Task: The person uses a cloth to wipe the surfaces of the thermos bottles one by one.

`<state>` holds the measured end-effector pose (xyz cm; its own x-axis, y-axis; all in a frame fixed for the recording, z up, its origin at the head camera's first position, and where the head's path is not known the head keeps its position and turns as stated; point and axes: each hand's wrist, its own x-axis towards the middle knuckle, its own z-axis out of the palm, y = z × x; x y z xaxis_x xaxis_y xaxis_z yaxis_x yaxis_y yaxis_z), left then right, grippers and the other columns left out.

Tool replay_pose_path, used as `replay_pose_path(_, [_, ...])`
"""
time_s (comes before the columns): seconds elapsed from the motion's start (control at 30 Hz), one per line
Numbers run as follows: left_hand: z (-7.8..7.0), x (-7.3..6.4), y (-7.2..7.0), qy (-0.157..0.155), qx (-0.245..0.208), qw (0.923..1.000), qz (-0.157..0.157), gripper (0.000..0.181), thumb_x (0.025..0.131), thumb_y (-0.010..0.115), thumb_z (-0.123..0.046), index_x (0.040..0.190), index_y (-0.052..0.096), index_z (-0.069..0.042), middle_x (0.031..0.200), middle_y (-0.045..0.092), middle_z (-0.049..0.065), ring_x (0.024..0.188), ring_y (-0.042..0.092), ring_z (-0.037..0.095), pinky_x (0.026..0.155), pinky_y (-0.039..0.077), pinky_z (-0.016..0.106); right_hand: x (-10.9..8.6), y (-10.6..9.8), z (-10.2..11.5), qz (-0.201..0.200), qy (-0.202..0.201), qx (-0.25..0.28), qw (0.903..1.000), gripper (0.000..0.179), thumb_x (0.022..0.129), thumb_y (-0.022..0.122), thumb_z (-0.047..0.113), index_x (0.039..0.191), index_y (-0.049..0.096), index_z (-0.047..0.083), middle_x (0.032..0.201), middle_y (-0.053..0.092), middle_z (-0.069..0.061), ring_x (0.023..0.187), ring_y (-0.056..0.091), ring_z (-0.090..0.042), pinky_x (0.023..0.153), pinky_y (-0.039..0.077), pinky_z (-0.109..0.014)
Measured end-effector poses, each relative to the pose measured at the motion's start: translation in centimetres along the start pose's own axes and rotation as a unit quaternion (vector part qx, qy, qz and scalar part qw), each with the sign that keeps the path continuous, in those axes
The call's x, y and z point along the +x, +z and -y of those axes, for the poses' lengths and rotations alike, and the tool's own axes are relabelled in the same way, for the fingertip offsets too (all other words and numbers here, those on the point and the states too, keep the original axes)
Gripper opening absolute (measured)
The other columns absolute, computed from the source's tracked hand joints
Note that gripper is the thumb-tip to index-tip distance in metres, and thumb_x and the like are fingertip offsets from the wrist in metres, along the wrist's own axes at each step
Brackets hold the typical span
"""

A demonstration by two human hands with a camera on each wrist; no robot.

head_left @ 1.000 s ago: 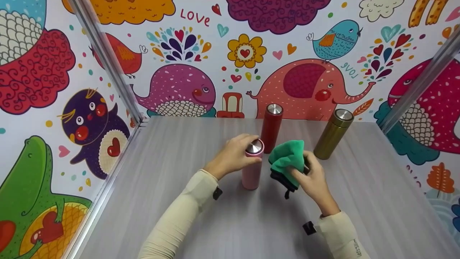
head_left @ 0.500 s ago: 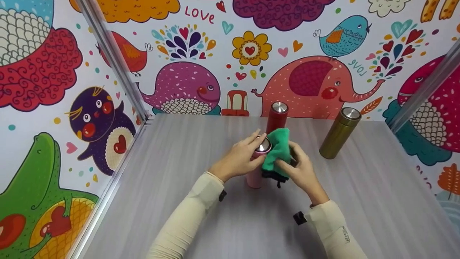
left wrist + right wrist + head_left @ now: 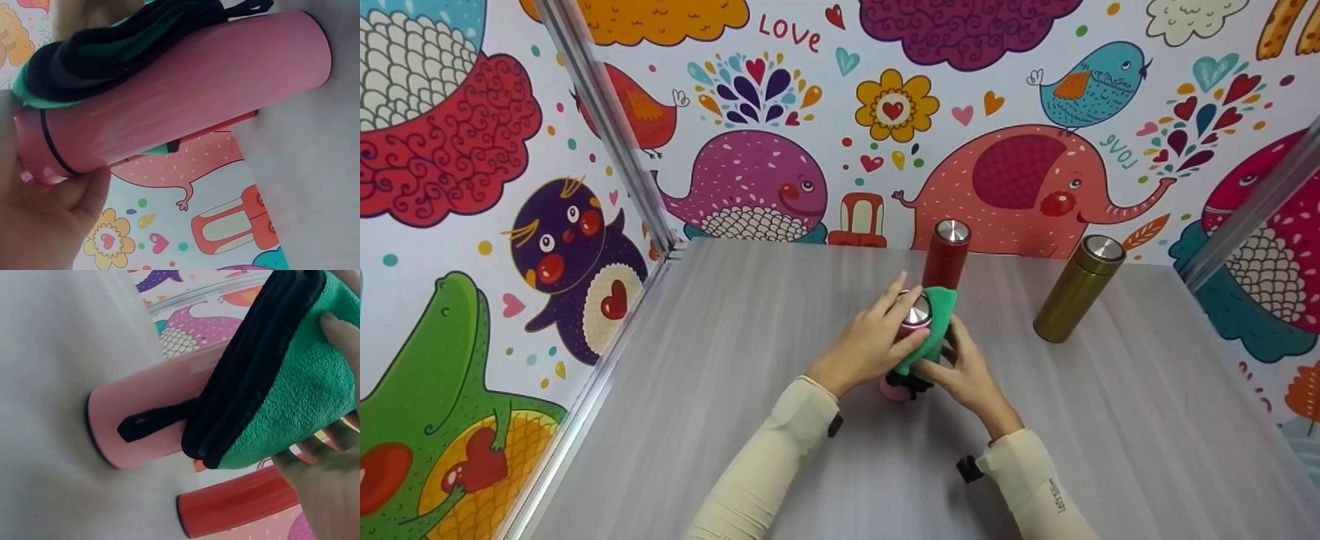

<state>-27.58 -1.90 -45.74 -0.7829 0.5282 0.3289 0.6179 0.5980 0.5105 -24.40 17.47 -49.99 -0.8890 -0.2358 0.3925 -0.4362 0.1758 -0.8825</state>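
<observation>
Near the middle of the counter (image 3: pixel 720 337), the pink bottle (image 3: pixel 185 101) stands upright on its base, between the two hands. The fingers of the left hand (image 3: pixel 870 337) are curled round its upper part, while those of the right hand (image 3: pixel 967 375) pinch the folded green cloth (image 3: pixel 304 377) against its side. As I judge, the bottle could tip if the cloth pushes sideways more strongly than the left hand steadies it, because it is tall and its base is narrow. The red bottle (image 3: pixel 945 259) is just behind, so a wide movement of the right hand might knock it; the gold bottle (image 3: pixel 1076 292) seems safer, being well apart. A loose pinch could also let the cloth slip. The pink bottle is smooth and rather shiny, with a silver top, a thin dark ring below the cap and a dark edge at the bottom.
</observation>
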Motion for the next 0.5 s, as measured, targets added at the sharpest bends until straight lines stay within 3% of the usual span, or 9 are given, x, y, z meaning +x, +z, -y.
replay_pose_path(0.2, [0.1, 0.0, 0.2, 0.016, 0.023, 0.9991, -0.031, 0.075, 0.095, 0.065, -0.05, 0.156, 0.037, -0.017, 0.16, 0.03, 0.014, 0.126, 0.055, 0.033, 0.103, 0.047, 0.044, -0.8, 0.2, -2.0, 0.022, 0.044, 0.015, 0.9987, 0.086, 0.086, 0.077, 0.0, 0.155, 0.026, -0.002, 0.15, 0.041, -0.022, 0.135, 0.041, -0.042, 0.105, 0.034, -0.067])
replay_pose_path(0.33, [0.3, -0.2, 0.5, 0.012, 0.016, 0.9989, -0.042, 0.075, 0.092, 0.069, -0.047, 0.155, 0.039, -0.019, 0.153, 0.038, 0.019, 0.124, 0.056, 0.033, 0.101, 0.048, 0.044, -1.4, 0.3, -5.4, 0.03, 0.074, 0.028, 0.9964, 0.086, 0.086, 0.078, 0.002, 0.156, 0.027, 0.004, 0.151, 0.04, -0.019, 0.137, 0.038, -0.039, 0.107, 0.031, -0.067])
replay_pose_path(0.5, [0.6, -0.5, 0.5, 0.008, -0.005, 0.9985, -0.054, 0.074, 0.09, 0.073, -0.044, 0.154, 0.042, -0.024, 0.137, 0.041, 0.014, 0.124, 0.05, 0.028, 0.103, 0.046, 0.036, -1.9, 0.4, -8.5, 0.055, 0.11, 0.03, 0.992, 0.082, 0.087, 0.08, 0.011, 0.153, 0.032, 0.01, 0.147, 0.045, -0.015, 0.136, 0.04, -0.033, 0.11, 0.031, -0.062])
